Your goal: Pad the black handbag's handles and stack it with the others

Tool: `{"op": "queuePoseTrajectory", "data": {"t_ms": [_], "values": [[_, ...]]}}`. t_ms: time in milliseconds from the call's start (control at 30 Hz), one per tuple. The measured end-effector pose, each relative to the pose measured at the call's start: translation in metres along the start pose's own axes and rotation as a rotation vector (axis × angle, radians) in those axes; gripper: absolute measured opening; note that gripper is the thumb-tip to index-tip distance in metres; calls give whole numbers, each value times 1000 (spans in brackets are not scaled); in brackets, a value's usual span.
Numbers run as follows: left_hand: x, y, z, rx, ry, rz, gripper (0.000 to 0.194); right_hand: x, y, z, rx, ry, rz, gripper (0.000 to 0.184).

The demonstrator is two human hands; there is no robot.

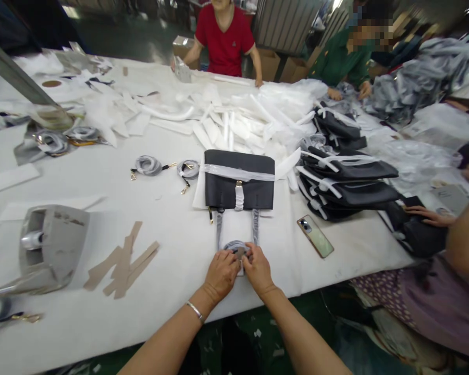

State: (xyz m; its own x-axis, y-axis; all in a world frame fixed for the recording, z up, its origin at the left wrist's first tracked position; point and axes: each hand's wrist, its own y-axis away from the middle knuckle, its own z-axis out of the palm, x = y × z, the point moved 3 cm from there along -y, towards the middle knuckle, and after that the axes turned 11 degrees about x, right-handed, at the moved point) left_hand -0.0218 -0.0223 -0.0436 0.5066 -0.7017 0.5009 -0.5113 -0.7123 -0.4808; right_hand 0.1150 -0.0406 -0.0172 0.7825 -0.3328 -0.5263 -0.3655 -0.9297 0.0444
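Observation:
A black handbag (239,179) lies flat on the white table (172,239), a clear plastic band across its top and its two wrapped handles pointing toward me. Both hands meet at the handle ends. My left hand (221,272), with a bracelet on the wrist, and my right hand (258,269) pinch a grey wrapped coil (236,246) between their fingertips. Both hands are closed on it.
A phone (315,236) lies right of the bag. Stacked black bags (344,179) sit at the right, white wrapping strips (234,117) behind, coiled straps (150,165) at the left, a tape dispenser (49,247) and tan strips (123,260) at the near left. Other people work at the far side and at the right.

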Motion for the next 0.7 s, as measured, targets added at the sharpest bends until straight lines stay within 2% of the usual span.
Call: {"op": "queuePoseTrajectory", "data": {"t_ms": [167,333,500,700], "values": [[14,3,3,-16,-133,-79,19,-12,-33,-9,-265,100,-220,12],[21,3,7,-36,-208,-174,18,-18,-45,-9,-440,200,-385,13],[25,4,2,-20,-239,-251,18,-24,-42,-14,-423,326,-441,20],[22,7,-2,-82,-209,-295,20,-23,-40,-11,-381,354,-425,19]]}}
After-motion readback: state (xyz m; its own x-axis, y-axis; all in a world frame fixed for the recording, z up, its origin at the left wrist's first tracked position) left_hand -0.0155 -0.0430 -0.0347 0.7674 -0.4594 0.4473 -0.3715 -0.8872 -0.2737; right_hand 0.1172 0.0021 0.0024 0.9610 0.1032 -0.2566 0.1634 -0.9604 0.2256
